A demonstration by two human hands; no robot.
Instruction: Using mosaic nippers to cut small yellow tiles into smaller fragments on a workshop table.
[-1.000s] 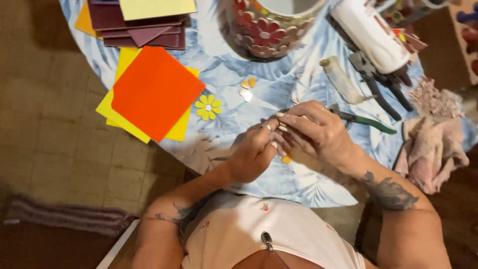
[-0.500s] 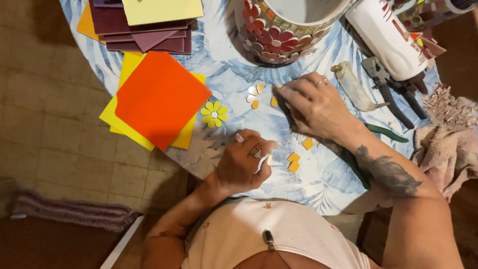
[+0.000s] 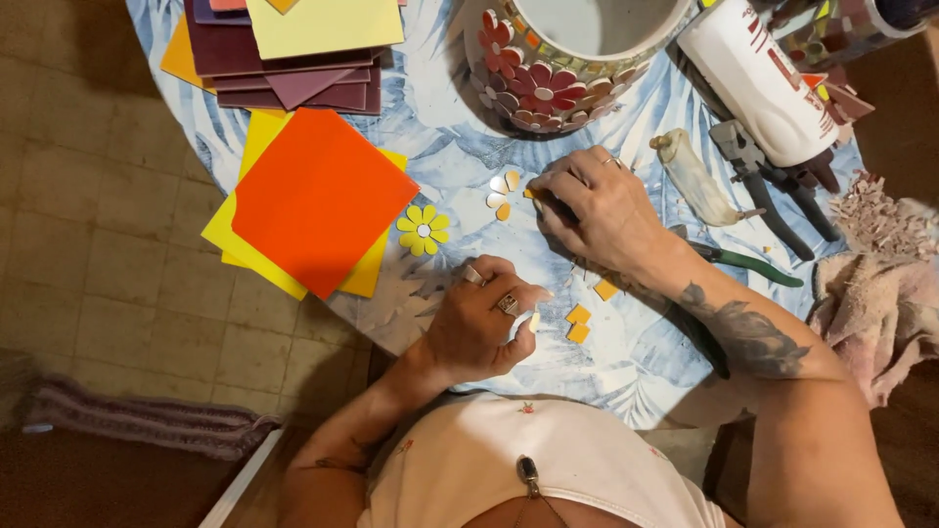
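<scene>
Pinching a small pale tile chip (image 3: 533, 321) between left hand (image 3: 479, 328) thumb and forefinger near the table edge, I judge it light, stiff, brittle, edge-grip only; farther out, right hand (image 3: 597, 210) fingertips press an orange petal piece (image 3: 531, 194) by the mosaic pot (image 3: 558, 59).

My right hand (image 3: 597, 210) hides whatever its fingertips pinch; the mosaic pot (image 3: 548, 73) runs past the top edge.

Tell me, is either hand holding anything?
The left hand pinches a small pale tile piece by its edge. Whether the right hand grips anything cannot be told.
</scene>
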